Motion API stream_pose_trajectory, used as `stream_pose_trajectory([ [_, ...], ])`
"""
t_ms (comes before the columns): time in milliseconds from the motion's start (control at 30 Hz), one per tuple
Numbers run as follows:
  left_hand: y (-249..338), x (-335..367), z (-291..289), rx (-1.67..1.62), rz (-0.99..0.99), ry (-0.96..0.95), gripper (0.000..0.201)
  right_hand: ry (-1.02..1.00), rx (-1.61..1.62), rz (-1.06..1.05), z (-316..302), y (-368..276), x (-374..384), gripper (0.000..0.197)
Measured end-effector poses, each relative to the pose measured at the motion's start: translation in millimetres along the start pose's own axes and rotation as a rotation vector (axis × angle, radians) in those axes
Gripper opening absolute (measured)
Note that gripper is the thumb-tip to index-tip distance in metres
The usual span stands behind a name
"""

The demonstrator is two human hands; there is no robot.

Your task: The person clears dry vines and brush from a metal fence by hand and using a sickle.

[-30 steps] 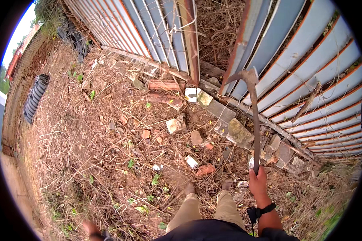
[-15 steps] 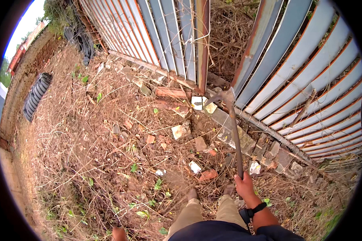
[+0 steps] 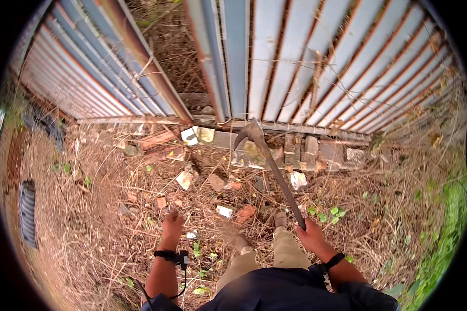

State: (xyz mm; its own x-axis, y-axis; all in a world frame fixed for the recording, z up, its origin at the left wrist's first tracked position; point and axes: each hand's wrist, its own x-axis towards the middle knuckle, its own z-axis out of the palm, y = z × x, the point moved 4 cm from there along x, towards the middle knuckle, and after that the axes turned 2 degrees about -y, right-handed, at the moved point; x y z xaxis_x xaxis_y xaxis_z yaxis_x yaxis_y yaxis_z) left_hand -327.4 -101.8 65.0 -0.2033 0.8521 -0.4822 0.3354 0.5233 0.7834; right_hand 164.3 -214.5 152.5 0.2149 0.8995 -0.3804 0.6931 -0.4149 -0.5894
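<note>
My right hand [image 3: 310, 234] is wrapped round the lower end of the wooden handle of a long-handled hooked tool [image 3: 279, 179]. The tool slants up and away to the left. Its dark metal head, with a curved point bending left, is over the stone footing in front of the fence. My left hand [image 3: 172, 224] is raised above the dry ground on the left, fingers curled in, with nothing visible in it. Near it lie a white fragment [image 3: 192, 234] and a small brick piece [image 3: 161, 202].
A metal-sheet fence [image 3: 301, 62] with rusty edges runs across the far side, with a gap holding dry brush. Along its foot lie broken bricks [image 3: 158, 139] and stone blocks [image 3: 246, 154]. A black ridged tyre-like object [image 3: 27, 213] lies far left; green grass [image 3: 446, 236] grows right.
My view has turned right, so the fence lies straight ahead. My left hand has come up into view from the lower edge. The right hand still grips the tool.
</note>
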Motion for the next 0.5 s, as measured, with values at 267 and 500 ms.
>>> stream_pose_trajectory([
  [267, 212.2, 12.0, 193.5, -0.011, 0.396, -0.367, 0.040, -0.031, 0.078, 0.209, -39.5, 78.0, -35.9, 0.033],
  [500, 439.9, 9.3, 303.6, 0.073, 1.063, -0.064, 0.028, 0.005, 0.074, 0.365, -64.1, 139.7, -56.5, 0.036],
])
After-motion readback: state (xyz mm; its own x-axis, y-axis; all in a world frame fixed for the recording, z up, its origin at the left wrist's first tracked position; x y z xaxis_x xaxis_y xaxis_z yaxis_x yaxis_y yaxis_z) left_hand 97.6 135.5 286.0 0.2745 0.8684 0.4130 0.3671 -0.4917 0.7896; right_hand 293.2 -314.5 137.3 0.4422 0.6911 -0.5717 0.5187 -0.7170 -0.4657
